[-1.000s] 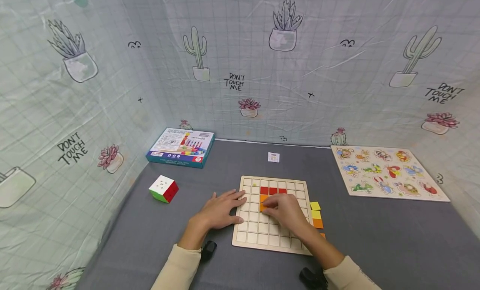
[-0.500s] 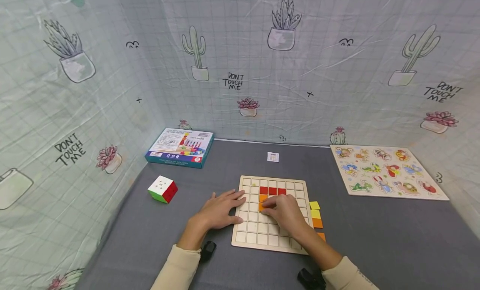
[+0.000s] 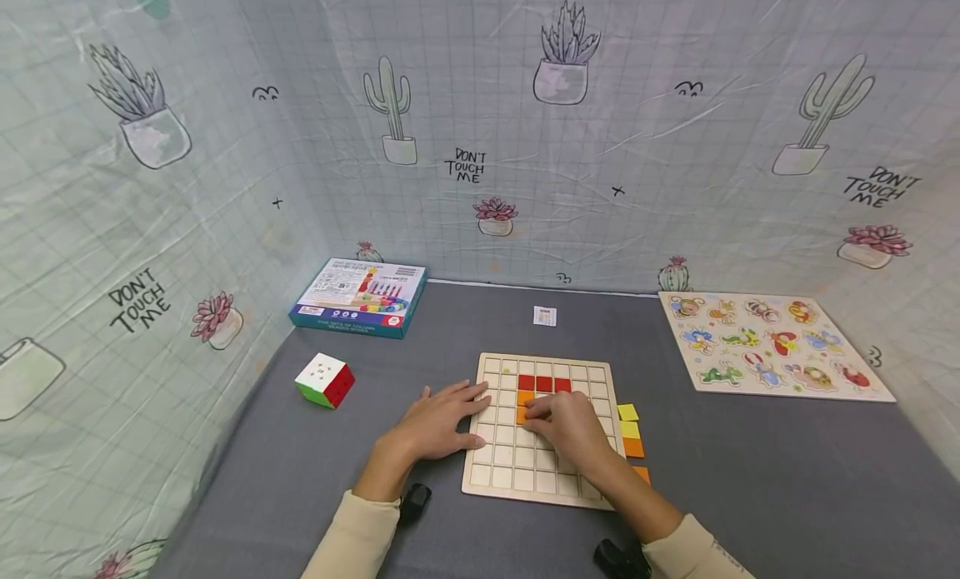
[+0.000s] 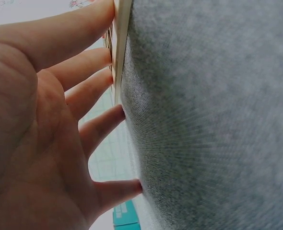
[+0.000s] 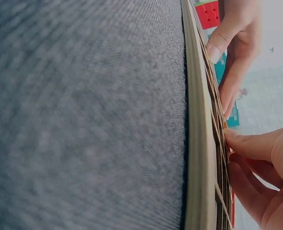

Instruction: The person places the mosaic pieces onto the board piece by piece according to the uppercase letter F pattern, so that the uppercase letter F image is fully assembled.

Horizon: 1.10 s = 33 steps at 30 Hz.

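A pale wooden grid board (image 3: pixel 501 476) lies on the grey cloth. Three red tiles (image 3: pixel 543 384) sit in a row in its upper part, with orange tiles (image 3: pixel 526 396) in cells below the leftmost one. My left hand (image 3: pixel 437 422) rests with spread, nearly straight fingers at the board's left edge; in the left wrist view, the thumb (image 4: pixel 79 31) touches the rim. Over the grid, my right hand (image 3: pixel 573 422) has thumb and curled forefinger together at the lower orange tile (image 3: pixel 521 416), partly covering it. The right palm hides several cells.
Loose yellow tiles (image 3: pixel 631 430) and orange tiles (image 3: pixel 633 448) lie along the board's right edge. A puzzle cube (image 3: pixel 325 380) and a flat game box (image 3: pixel 360 296) are on the left. A small printed card (image 3: pixel 545 316) lies behind the board, an insect puzzle board (image 3: pixel 772 346) at right.
Both hands stay nearly in place; the right fingertips remain at the lower orange tile. The whole head view shifts slightly.
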Tool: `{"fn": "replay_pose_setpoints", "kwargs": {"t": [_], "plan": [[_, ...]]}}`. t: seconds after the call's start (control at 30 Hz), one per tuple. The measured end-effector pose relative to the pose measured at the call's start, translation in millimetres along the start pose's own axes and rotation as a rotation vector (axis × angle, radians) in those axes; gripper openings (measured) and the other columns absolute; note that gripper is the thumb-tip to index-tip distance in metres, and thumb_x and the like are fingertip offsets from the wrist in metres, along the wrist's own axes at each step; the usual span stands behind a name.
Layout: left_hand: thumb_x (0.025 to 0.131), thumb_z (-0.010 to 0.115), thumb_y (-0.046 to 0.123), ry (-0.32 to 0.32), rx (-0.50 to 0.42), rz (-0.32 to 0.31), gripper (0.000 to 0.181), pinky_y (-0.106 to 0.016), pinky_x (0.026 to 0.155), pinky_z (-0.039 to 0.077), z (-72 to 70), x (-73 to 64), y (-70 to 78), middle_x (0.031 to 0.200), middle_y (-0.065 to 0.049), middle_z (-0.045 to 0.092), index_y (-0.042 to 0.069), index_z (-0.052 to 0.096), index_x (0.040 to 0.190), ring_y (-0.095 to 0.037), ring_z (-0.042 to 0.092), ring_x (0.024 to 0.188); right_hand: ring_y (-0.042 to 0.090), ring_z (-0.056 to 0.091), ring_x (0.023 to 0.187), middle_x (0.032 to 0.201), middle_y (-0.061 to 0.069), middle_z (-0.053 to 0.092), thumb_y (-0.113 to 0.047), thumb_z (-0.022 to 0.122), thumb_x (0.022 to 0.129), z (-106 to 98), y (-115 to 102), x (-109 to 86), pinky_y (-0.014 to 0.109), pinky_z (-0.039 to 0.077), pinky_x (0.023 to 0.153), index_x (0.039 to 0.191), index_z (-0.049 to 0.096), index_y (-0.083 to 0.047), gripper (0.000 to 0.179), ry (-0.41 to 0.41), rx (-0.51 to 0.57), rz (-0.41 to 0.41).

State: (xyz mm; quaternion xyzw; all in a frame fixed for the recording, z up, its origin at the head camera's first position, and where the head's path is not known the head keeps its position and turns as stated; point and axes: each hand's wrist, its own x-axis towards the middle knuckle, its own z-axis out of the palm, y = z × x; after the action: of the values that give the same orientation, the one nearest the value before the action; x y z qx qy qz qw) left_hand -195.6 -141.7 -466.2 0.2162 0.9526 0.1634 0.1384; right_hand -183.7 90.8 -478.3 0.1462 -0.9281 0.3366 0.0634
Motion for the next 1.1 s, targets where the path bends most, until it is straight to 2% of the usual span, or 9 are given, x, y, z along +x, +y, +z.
{"fn": "replay_pose_setpoints", "kwargs": {"t": [0.43,0.63,0.83,1.0,1.1], "plan": [[0.091,0.073,0.045,-0.007,0.003,-0.004,0.068,-0.076,0.120,0.020,1.5,-1.9,-0.4,0.166,0.005,0.038,0.023,0.051,0.151,-0.028,0.031,0.157,0.021,0.078,0.099,0.102,0.003,0.082,-0.005,0.087,0.076,-1,-2,-2.1,0.035,0.063,0.082,0.087,0.084,-0.008,0.012,-0.016,0.007,0.003],[0.091,0.073,0.045,-0.006,0.004,-0.008,0.068,-0.075,0.120,0.020,2.3,-0.9,-0.1,0.166,0.005,0.038,0.024,0.051,0.152,-0.027,0.030,0.158,0.022,0.078,0.098,0.105,0.006,0.081,-0.005,0.087,0.077,-7,3,0.5,0.034,0.063,0.081,0.091,0.084,-0.008,0.014,-0.085,0.019,-0.031],[0.091,0.073,0.046,-0.002,0.017,0.000,0.069,-0.075,0.120,0.020,2.3,1.4,1.9,0.166,0.005,0.038,0.024,0.050,0.152,-0.027,0.031,0.157,0.025,0.077,0.100,0.118,0.011,0.078,-0.007,0.083,0.083,-34,15,-3.5,0.031,0.064,0.080,0.109,0.080,-0.006,0.026,-0.169,0.078,-0.094],[0.091,0.074,0.043,0.000,0.000,0.003,0.069,-0.075,0.121,0.019,-0.3,1.5,4.7,0.166,0.004,0.038,0.022,0.050,0.152,-0.028,0.031,0.157,0.028,0.075,0.103,0.117,0.010,0.078,-0.009,0.081,0.085,-69,32,-15.7,0.030,0.064,0.078,0.117,0.076,-0.007,0.032,-0.162,0.041,-0.093],[0.091,0.073,0.042,0.002,-0.006,0.000,0.068,-0.075,0.121,0.019,-1.3,1.4,3.9,0.167,0.004,0.038,0.023,0.050,0.152,-0.028,0.030,0.158,0.028,0.075,0.102,0.118,0.010,0.077,-0.013,0.079,0.087,-88,44,-23.6,0.034,0.064,0.078,0.119,0.076,-0.007,0.032,-0.137,-0.021,-0.068]]}}
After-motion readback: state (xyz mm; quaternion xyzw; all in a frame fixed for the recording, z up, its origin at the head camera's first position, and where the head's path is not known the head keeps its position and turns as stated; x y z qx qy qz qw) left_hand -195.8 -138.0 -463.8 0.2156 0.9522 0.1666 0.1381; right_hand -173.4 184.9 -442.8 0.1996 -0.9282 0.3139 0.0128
